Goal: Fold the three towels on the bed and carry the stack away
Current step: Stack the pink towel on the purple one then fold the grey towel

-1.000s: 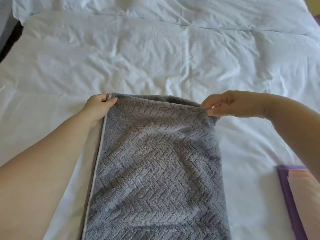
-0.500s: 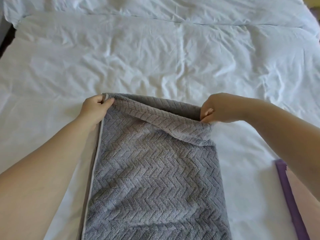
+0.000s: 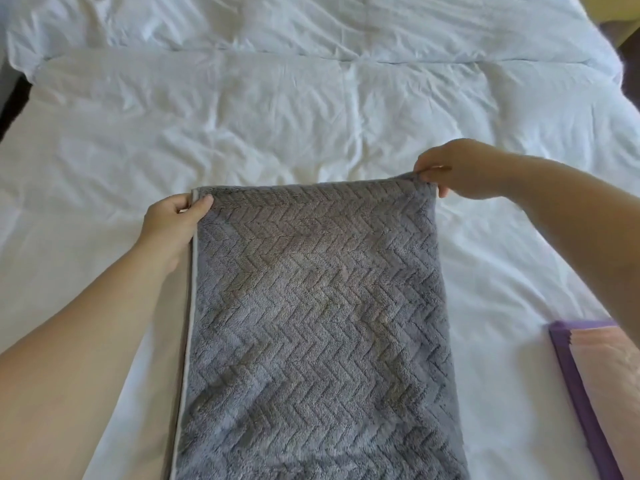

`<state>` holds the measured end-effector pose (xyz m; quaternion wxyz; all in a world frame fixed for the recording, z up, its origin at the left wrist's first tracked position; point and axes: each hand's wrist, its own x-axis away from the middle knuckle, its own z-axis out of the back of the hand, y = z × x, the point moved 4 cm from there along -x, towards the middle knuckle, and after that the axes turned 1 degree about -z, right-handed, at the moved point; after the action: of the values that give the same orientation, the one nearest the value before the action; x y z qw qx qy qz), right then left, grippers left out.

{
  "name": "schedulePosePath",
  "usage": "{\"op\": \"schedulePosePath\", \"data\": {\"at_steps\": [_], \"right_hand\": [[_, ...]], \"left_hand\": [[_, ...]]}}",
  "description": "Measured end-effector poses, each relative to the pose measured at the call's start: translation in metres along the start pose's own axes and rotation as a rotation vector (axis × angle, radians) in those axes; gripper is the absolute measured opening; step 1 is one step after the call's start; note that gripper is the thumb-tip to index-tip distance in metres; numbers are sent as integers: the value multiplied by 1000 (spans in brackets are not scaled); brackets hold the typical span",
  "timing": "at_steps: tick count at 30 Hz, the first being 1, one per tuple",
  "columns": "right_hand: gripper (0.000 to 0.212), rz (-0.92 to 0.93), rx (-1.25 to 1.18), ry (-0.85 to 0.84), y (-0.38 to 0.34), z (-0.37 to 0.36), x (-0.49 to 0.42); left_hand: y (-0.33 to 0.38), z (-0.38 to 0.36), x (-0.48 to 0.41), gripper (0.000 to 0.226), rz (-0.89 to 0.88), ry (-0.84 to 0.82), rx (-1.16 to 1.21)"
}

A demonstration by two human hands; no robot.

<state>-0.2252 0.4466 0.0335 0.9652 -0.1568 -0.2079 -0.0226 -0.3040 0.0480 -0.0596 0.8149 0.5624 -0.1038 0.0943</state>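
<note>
Frame edges crop the grey towel (image 3: 311,323) and the pink towel (image 3: 602,393).

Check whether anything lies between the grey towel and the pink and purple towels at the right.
Nothing visible does: only bare white sheet separates the grey towel from the pink towel and purple towel. Left hand and right hand pinch its far corners.

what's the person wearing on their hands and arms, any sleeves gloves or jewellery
Nothing visible. The left hand and right hand have no gloves, rings or bracelets, neither wrist has a watch, and the left arm and right arm are uncovered to the frame edge.
</note>
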Motion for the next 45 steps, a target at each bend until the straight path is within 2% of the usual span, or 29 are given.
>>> {"op": "schedulePosePath", "data": {"at_steps": [2, 4, 7, 10, 16, 20, 22, 25, 28, 30, 31, 33, 34, 35, 36, 38, 40, 42, 45], "right_hand": [[15, -19, -82, 78, 6, 3, -9], [16, -6, -50, 124, 7, 1, -18], [28, -21, 46, 22, 7, -4, -25], [26, -60, 106, -73, 13, -8, -28], [32, -143, 63, 169, 15, -18, -40], [29, -242, -161, 272, 23, -28, -40], [28, -255, -178, 319, 25, -33, -42], [26, -254, -98, 367, 24, -49, -48], [27, -337, -45, 378, 24, -72, -54], [31, -420, -161, 465, 20, -80, -50], [36, -422, -223, 552, 13, -84, -44], [41, -294, -259, 735, -19, -94, -32], [43, -191, -239, 756, -40, -104, -27], [46, -97, -183, 690, -59, -119, -26], [51, -33, -108, 567, -73, -137, -25], [63, -28, 28, 341, -75, -170, -25], [71, -99, 91, 322, -52, -179, -27], [75, -170, 147, 354, -34, -176, -25], [77, -357, 139, 331, -10, -167, -10]], "left_hand": [[5, 1, -3, 9, 21, 14, 9], [9, 3, -6, 9, 64, 46, 55], [11, 4, -10, 9, 135, 54, 83], [8, -2, -13, 9, 193, 14, 105], [9, -8, -23, 6, 299, 17, 211], [6, -10, -27, 8, 338, 27, 211], [5, -13, -30, 10, 303, 51, 187], [1, -19, -30, 12, 169, 116, -13], [-2, -25, -28, 28, -39, 141, -331], [3, -25, -21, 36, -136, 199, -486], [9, -28, -14, 40, -241, 247, -595], [21, -51, 12, 43, -577, 254, -793], [23, -71, 27, 44, -733, 169, -854], [19, -90, 40, 47, -821, 40, -930], [10, -104, 48, 52, -820, -86, -1026], [-16, -112, 44, 60, -656, -218, -1197], [-37, -98, 28, 64, -544, -192, -1303], [-44, -80, 16, 67, -513, -140, -1369], [-44, -50, 9, 70, -365, -88, -1405]]}}
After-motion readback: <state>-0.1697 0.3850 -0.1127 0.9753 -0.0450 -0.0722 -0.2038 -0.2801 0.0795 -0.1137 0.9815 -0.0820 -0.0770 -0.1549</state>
